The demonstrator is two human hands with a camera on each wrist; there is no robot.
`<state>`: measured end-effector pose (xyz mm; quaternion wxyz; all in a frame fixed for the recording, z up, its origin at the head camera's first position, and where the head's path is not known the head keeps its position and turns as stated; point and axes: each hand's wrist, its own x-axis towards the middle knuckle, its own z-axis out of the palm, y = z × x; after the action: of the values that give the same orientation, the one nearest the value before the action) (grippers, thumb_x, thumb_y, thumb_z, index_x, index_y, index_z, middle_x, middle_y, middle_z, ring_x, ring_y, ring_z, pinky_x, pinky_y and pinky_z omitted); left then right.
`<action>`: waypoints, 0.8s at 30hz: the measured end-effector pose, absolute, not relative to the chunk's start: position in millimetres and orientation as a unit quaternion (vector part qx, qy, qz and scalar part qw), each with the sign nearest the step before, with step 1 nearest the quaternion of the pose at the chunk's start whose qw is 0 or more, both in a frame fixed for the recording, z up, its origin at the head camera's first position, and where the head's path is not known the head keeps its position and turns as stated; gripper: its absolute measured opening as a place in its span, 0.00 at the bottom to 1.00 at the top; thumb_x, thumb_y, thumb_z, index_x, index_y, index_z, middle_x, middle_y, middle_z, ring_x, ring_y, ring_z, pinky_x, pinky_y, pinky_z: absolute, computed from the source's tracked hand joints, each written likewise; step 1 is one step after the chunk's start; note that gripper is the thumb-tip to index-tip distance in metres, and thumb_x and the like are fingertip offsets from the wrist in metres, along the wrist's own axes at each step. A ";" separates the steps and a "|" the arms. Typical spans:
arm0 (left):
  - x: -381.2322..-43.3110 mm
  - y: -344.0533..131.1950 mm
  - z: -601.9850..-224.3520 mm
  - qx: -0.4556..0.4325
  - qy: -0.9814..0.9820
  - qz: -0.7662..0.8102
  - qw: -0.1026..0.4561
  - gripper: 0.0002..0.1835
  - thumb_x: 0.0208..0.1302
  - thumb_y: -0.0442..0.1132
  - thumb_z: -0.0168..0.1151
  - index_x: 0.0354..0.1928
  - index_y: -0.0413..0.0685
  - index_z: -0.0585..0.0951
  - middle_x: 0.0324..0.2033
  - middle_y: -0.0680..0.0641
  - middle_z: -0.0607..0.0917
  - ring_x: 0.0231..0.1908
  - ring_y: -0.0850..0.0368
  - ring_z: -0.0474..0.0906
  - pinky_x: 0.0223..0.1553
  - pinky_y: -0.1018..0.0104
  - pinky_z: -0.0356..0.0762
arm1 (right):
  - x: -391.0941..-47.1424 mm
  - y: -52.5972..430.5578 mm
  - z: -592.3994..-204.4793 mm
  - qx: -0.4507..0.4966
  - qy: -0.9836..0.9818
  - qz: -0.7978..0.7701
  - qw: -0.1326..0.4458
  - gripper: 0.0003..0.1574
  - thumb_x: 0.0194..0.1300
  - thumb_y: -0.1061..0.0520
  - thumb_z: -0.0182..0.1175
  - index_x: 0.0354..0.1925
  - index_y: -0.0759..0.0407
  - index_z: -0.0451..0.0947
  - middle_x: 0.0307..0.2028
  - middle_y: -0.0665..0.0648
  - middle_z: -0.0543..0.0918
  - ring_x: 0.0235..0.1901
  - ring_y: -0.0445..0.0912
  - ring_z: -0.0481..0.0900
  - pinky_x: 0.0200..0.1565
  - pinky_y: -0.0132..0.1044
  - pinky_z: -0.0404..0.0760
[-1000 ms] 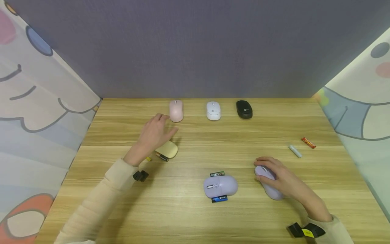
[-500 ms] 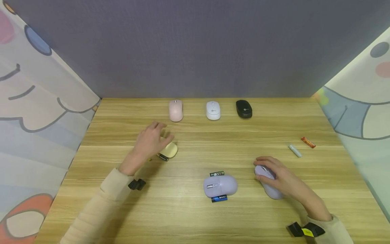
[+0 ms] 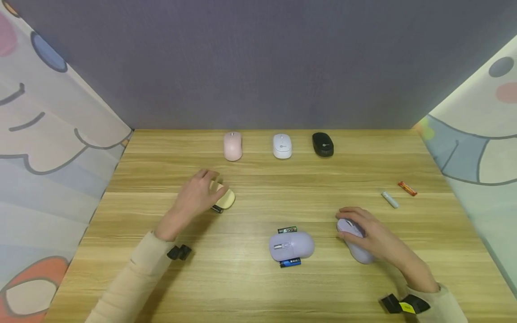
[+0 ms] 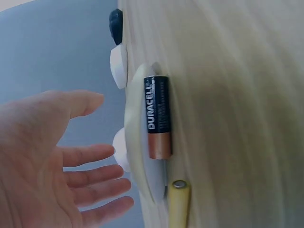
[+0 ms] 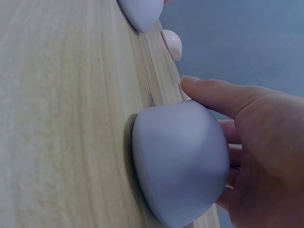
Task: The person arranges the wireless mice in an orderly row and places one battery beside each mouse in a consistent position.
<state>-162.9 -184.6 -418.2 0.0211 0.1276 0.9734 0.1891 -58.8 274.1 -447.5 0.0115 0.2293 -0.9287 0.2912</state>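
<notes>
My left hand [image 3: 193, 194] hovers over a pale yellow computer mouse [image 3: 228, 199], its fingers loosely spread and partly covering it. The left wrist view shows the thumb and fingers apart from that mouse [image 4: 137, 142]. A Duracell battery [image 4: 157, 111] lies along the mouse's near side, with a yellow battery [image 4: 179, 204] beyond its end. On the right, a lavender mouse [image 3: 362, 255] sits on the table, and my right hand [image 3: 375, 237] grips it with thumb on one side and fingers on the other. Its rounded back [image 5: 180, 161] fills the right wrist view.
Another lavender mouse [image 3: 303, 244] lies at front centre between a green-black battery [image 3: 287, 229] and a blue battery [image 3: 290, 263]. Pink [image 3: 233, 148], white [image 3: 282, 147] and black [image 3: 323, 145] mice line the back. Red [image 3: 407, 188] and pale grey [image 3: 390, 200] batteries lie at right.
My left hand has drawn back from beside the pink mouse, down and slightly left, to over the yellow mouse. The right hand stays on the lavender mouse.
</notes>
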 end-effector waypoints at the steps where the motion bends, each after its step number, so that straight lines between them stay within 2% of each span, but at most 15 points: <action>1: -161.6 -185.0 -418.8 0.127 0.974 0.188 0.021 0.32 0.70 0.55 0.64 0.63 0.34 0.78 0.58 0.33 0.81 0.51 0.34 0.83 0.48 0.38 0.85 | -59.0 274.0 -447.5 0.229 -0.929 0.291 0.011 0.28 0.60 0.57 0.76 0.58 0.54 0.81 0.60 0.57 0.81 0.58 0.57 0.78 0.59 0.12 0.60; 9: -153.8 -187.6 -423.1 0.132 0.973 0.187 0.027 0.33 0.69 0.54 0.66 0.64 0.34 0.78 0.60 0.32 0.80 0.55 0.32 0.81 0.52 0.38 0.84 | -55.9 277.1 -443.1 0.224 -0.935 0.275 0.018 0.33 0.57 0.54 0.79 0.60 0.55 0.80 0.60 0.58 0.80 0.57 0.55 0.78 0.56 0.17 0.66; 13: -151.6 -187.8 -425.3 0.132 0.973 0.186 0.031 0.32 0.69 0.53 0.68 0.63 0.34 0.78 0.59 0.33 0.81 0.55 0.34 0.82 0.52 0.40 0.84 | -52.8 279.3 -440.2 0.218 -0.942 0.254 0.019 0.39 0.53 0.50 0.81 0.62 0.54 0.78 0.60 0.58 0.79 0.56 0.54 0.77 0.51 0.35 0.78; 16: -150.4 -188.2 -426.4 0.134 0.973 0.188 0.031 0.31 0.68 0.52 0.69 0.62 0.34 0.78 0.59 0.33 0.81 0.55 0.35 0.81 0.54 0.41 0.84 | -51.5 280.2 -439.2 0.217 -0.946 0.241 0.015 0.43 0.51 0.48 0.82 0.63 0.56 0.77 0.60 0.59 0.78 0.54 0.54 0.77 0.45 0.49 0.83; 19: -149.1 -188.9 -426.6 0.137 0.972 0.189 0.034 0.30 0.68 0.50 0.69 0.61 0.33 0.79 0.60 0.32 0.80 0.57 0.34 0.80 0.56 0.41 0.83 | -50.8 281.1 -439.3 0.217 -0.948 0.232 0.005 0.46 0.51 0.47 0.82 0.64 0.58 0.75 0.60 0.60 0.77 0.52 0.55 0.77 0.43 0.52 0.83; 24: -148.1 -189.7 -426.7 0.131 0.972 0.188 0.043 0.29 0.69 0.50 0.69 0.61 0.33 0.80 0.61 0.32 0.80 0.59 0.34 0.79 0.57 0.40 0.82 | -50.0 282.1 -440.1 0.219 -0.950 0.223 -0.006 0.49 0.51 0.44 0.81 0.65 0.58 0.73 0.58 0.61 0.77 0.51 0.56 0.77 0.43 0.52 0.82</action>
<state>-148.1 -189.7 -426.7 0.0427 0.1315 0.9725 0.1876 -50.0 282.1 -440.1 -0.0058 0.2189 -0.9500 0.2226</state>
